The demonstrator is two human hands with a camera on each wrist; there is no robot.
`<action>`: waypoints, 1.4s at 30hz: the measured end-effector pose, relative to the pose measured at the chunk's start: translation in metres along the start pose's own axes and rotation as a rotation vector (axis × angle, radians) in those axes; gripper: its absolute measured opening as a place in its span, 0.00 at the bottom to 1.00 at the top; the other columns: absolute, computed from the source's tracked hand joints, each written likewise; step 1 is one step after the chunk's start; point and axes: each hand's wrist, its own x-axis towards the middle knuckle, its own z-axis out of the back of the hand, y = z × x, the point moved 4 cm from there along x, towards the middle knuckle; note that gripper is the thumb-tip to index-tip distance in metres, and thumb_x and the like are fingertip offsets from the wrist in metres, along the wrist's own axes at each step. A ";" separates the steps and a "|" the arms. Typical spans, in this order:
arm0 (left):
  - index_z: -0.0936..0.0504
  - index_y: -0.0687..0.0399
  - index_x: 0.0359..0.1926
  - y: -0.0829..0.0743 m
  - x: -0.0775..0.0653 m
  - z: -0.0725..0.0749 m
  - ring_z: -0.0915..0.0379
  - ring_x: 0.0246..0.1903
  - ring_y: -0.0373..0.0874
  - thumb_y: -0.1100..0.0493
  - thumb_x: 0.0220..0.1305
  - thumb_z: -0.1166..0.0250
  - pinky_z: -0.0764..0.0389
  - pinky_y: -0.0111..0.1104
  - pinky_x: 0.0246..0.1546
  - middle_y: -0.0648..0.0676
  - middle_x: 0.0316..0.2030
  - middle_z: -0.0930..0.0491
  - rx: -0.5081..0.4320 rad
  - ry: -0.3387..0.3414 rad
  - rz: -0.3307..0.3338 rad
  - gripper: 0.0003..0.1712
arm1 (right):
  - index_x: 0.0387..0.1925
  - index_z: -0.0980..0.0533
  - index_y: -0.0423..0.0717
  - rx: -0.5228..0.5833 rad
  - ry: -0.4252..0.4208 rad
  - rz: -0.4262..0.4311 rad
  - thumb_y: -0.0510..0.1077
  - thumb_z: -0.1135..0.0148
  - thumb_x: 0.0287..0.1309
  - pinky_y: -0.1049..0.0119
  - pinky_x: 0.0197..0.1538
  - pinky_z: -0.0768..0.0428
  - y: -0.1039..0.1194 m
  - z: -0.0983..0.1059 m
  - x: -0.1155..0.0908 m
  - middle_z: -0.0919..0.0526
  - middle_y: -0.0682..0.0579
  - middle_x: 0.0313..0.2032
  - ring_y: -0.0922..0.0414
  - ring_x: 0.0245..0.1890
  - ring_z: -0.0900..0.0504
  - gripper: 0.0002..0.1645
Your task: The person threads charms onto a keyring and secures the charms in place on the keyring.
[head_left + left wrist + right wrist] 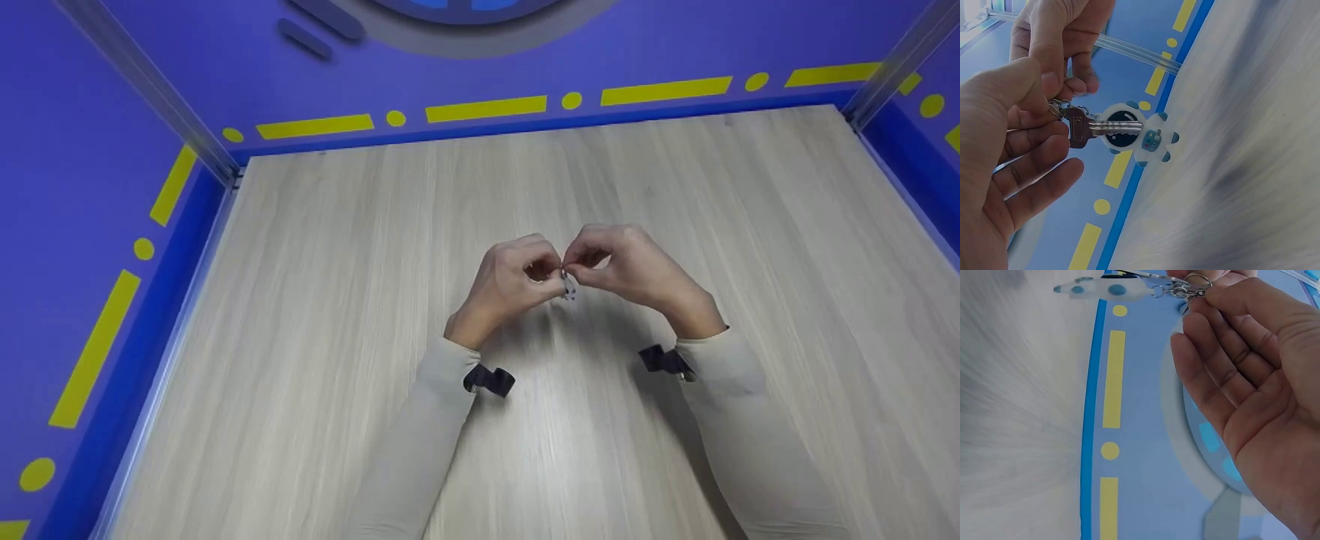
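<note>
Over the table, both hands meet fingertip to fingertip in the head view. My left hand (516, 276) pinches the metal key ring (1201, 278) between thumb and index finger, its other fingers loosely bent. From that ring a key (1079, 128) points sideways in the left wrist view, overlapping a white and teal astronaut charm (1154, 140). My right hand (634, 264) pinches the keychain by its short metal chain (1184, 291), close beside the ring. The charm hangs below the fingers. Exactly which link the right fingertips grip is hidden.
Pale wood-grain table (337, 300) lies under both forearms. Blue-purple panels with yellow dashes and dots, such as the back wall (660, 45), enclose its far and side edges. A black wrist mount (489, 380) sits on the left sleeve, another (664, 361) on the right.
</note>
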 end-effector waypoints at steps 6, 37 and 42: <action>0.17 0.58 0.29 0.001 0.001 0.001 0.22 0.29 0.41 0.72 0.57 0.33 0.19 0.29 0.33 0.50 0.28 0.19 -0.036 -0.003 0.045 0.06 | 0.35 0.13 0.42 0.001 -0.031 -0.041 0.27 0.29 0.62 0.67 0.43 0.18 -0.002 0.001 0.001 0.13 0.54 0.34 0.58 0.34 0.17 0.08; 0.14 0.61 0.37 0.007 -0.001 0.003 0.20 0.28 0.38 0.67 0.66 0.27 0.17 0.34 0.29 0.51 0.33 0.13 -0.206 -0.086 0.163 0.02 | 0.39 0.15 0.37 0.138 -0.122 -0.170 0.34 0.30 0.69 0.71 0.41 0.19 -0.012 0.004 0.001 0.12 0.48 0.36 0.57 0.37 0.16 0.03; 0.13 0.61 0.37 0.007 -0.001 0.004 0.21 0.28 0.37 0.66 0.67 0.28 0.17 0.34 0.30 0.50 0.33 0.13 -0.197 -0.111 0.195 0.02 | 0.39 0.15 0.35 0.123 -0.126 -0.156 0.33 0.32 0.68 0.70 0.42 0.19 -0.009 0.004 0.001 0.12 0.48 0.36 0.56 0.37 0.16 0.02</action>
